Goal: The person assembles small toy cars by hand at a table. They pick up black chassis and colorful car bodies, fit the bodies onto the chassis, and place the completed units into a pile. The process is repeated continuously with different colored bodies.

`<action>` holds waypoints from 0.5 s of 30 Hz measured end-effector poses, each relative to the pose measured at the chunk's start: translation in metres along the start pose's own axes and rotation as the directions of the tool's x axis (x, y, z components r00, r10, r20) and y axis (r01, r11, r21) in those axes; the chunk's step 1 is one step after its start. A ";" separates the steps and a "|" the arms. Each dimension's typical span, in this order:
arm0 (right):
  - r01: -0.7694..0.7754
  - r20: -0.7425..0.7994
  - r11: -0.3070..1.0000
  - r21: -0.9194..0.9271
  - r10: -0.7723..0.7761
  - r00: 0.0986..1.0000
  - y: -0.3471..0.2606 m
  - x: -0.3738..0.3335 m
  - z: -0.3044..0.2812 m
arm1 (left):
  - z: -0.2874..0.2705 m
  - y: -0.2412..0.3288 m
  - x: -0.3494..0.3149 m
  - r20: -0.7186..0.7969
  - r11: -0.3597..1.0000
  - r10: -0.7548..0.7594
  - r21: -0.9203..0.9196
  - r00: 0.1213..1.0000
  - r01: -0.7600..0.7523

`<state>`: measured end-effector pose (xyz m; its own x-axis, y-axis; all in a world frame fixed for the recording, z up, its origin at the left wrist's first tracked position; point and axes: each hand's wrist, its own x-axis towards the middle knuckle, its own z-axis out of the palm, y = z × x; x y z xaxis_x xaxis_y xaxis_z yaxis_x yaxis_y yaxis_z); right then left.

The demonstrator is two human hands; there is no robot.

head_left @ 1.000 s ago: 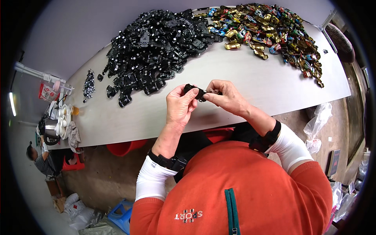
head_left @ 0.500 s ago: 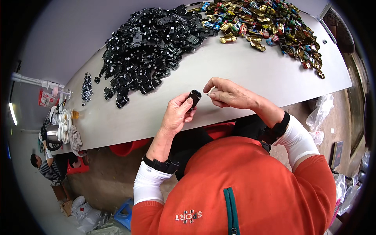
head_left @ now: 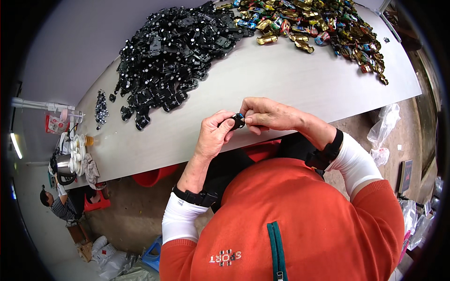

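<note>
My left hand (head_left: 212, 136) is closed round a small black toy car base (head_left: 238, 121), thumb on top, above the near edge of the table. The thumb and fingers of my right hand (head_left: 271, 114) are pinched together at the base's right end. They hide most of whatever small piece is between them. A glint of blue shows at the base's upper edge. Beyond my hands lies a big heap of black toy car bases with small wheels (head_left: 161, 58).
Gold and coloured toy car shells (head_left: 323, 37) form a heap at the far right. Small wheel parts (head_left: 101, 111) lie at the left, by a kettle (head_left: 64, 166) and stacked white cups (head_left: 77, 154). Another person (head_left: 65, 206) sits at far left. A plastic bag (head_left: 385, 126) hangs right.
My right hand has come left to the base; a small pale piece showed in its fingertips before. My left hand has tipped the base over toward the right hand.
</note>
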<state>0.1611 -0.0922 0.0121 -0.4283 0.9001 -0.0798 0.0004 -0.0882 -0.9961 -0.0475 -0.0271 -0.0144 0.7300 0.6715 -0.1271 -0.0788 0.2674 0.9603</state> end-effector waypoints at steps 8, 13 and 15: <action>0.019 -0.192 0.966 -0.258 -0.070 0.979 0.018 0.005 0.006 | 0.024 0.003 -0.002 -0.180 0.991 -0.124 0.025 0.976 0.131; -0.090 -0.058 0.953 0.289 0.111 0.992 0.014 -0.015 -0.003 | 0.015 -0.001 0.000 -0.143 0.960 -0.257 -0.151 0.956 0.235; -0.086 -0.060 0.953 0.290 0.108 0.992 0.014 -0.015 0.000 | 0.016 -0.002 -0.001 -0.132 0.961 -0.256 -0.138 0.958 0.237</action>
<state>0.1671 -0.1069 -0.0009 -0.3712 0.9092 -0.1888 -0.2245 -0.2851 -0.9318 -0.0370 -0.0392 -0.0126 0.6297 0.6660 -0.3999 0.0035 0.5123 0.8588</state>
